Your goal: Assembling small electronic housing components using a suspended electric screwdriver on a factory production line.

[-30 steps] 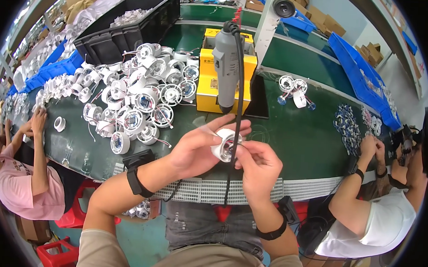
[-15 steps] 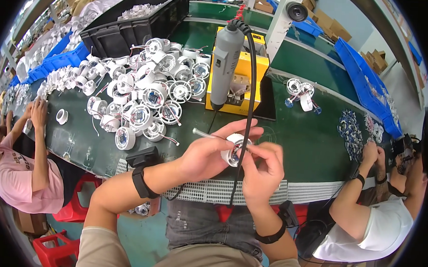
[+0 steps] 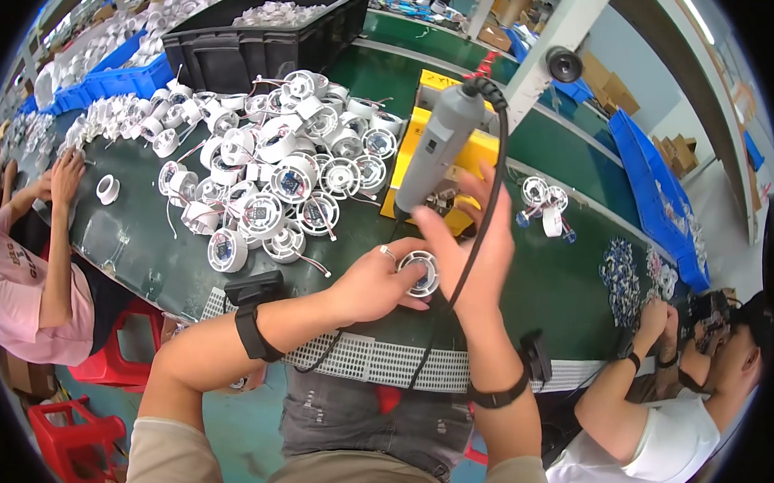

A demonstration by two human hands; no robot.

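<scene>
My left hand (image 3: 372, 282) rests low over the green bench and grips a white round housing (image 3: 421, 275), its open face with a dark circuit board turned up. My right hand (image 3: 483, 259), slightly blurred, is raised with thumb and fingers spread and nothing held. It is just right of the lower end of a hanging grey electric screwdriver (image 3: 439, 144); whether they touch I cannot tell. The screwdriver's black cable (image 3: 482, 237) crosses in front of my right hand. Behind the screwdriver stands a yellow machine (image 3: 432, 86), partly hidden.
Many similar housings with wires (image 3: 290, 184) are heaped at left, before a black bin (image 3: 231, 58). At right lie a few white parts (image 3: 551, 199), a pile of small blue boards (image 3: 619, 273) and a blue tray (image 3: 657, 188). Co-workers sit left (image 3: 35, 299) and right (image 3: 668, 439).
My right hand has left the housing and risen toward the screwdriver, opening. The left hand has kept hold of the housing, now turned face up and lower. The screwdriver appears more tilted.
</scene>
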